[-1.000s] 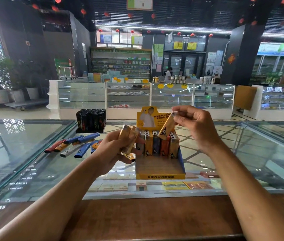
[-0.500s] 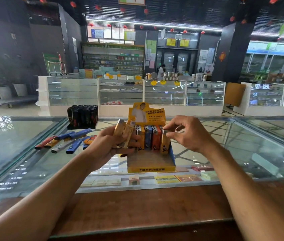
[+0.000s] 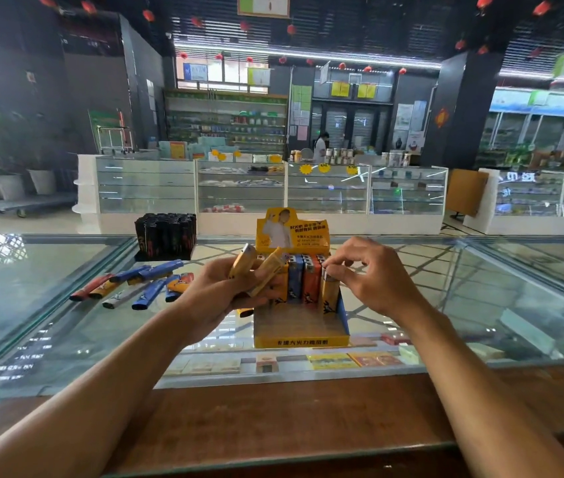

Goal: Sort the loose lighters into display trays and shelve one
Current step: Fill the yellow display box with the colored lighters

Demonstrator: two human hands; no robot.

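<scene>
Right hand (image 3: 373, 281) is down on the row, fingertips pinching the cap of the upright lighter (image 3: 328, 294) at the right end of the far row in the yellow display tray (image 3: 301, 334); it stands vertical, touching the orange one on its left. Left hand (image 3: 211, 298) is curled round at least 2 yellow lighters (image 3: 267, 274), just left of the tray; their long axes tilt, caps pointing far and right toward the row. So the next one is a short reach left for my right hand, I reckon, and it needs turning upright before it drops in. The loose lighters (image 3: 136, 288) lie flat on the glass counter (image 3: 480, 305), left of the tray and well apart from it, nearer my left hand; a black tray (image 3: 167, 236) of lighters stands just beyond them.
</scene>
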